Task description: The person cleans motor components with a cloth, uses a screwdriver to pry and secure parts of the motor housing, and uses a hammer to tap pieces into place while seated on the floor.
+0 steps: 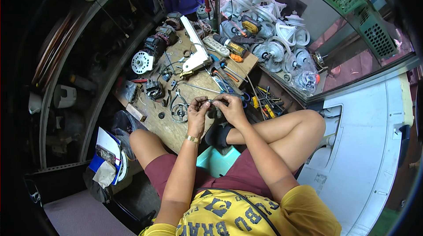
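My left hand point(198, 112) and my right hand point(231, 108) meet over the near edge of the wooden workbench point(159, 128). Both are closed, fingertips pinched together around something small and dark, too hidden to name. Left of my left hand lies a round metal motor bracket point(179, 113) with openings in it. A small black ring point(161, 115) sits beside that bracket. Beyond my hands a thin metal rod point(202, 87) rests on the wood. Further left stands a small motor part with dark windings point(153, 90).
A white angular plastic piece point(196, 49), a power strip point(216, 46) and a yellow-black cordless drill point(233, 46) lie at the back. Pliers point(232, 75) and yellow-handled tools point(269, 111) crowd the right. White plastic parts point(275, 51) pile behind. A teal stool point(216, 162) is below.
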Demonstrator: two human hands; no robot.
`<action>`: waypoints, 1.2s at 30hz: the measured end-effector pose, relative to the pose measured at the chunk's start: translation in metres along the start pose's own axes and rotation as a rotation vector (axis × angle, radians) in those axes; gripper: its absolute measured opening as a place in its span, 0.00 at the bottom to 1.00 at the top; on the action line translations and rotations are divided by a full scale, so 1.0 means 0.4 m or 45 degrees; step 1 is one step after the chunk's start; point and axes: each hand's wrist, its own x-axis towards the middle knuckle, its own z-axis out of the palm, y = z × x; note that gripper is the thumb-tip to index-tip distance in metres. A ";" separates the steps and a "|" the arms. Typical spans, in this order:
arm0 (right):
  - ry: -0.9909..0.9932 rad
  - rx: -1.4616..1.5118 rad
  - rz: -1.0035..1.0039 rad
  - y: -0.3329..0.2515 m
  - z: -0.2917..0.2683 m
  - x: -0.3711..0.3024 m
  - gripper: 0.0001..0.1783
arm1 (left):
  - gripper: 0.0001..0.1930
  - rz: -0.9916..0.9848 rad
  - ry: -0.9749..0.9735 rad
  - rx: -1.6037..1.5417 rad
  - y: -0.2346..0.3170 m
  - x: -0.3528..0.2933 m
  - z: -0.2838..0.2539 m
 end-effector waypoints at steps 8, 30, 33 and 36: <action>-0.199 -0.178 -0.287 -0.039 -0.022 0.021 0.05 | 0.03 -0.005 -0.171 0.221 0.022 0.005 -0.046; -0.171 0.049 0.151 0.018 0.013 0.018 0.06 | 0.12 0.016 -0.176 0.285 0.028 0.006 -0.050; -0.320 0.072 0.108 0.045 0.012 0.028 0.08 | 0.12 0.006 -0.125 0.266 0.009 -0.002 -0.056; -0.401 0.141 0.117 0.024 0.030 0.001 0.16 | 0.12 -0.022 -0.067 0.197 0.012 -0.020 -0.087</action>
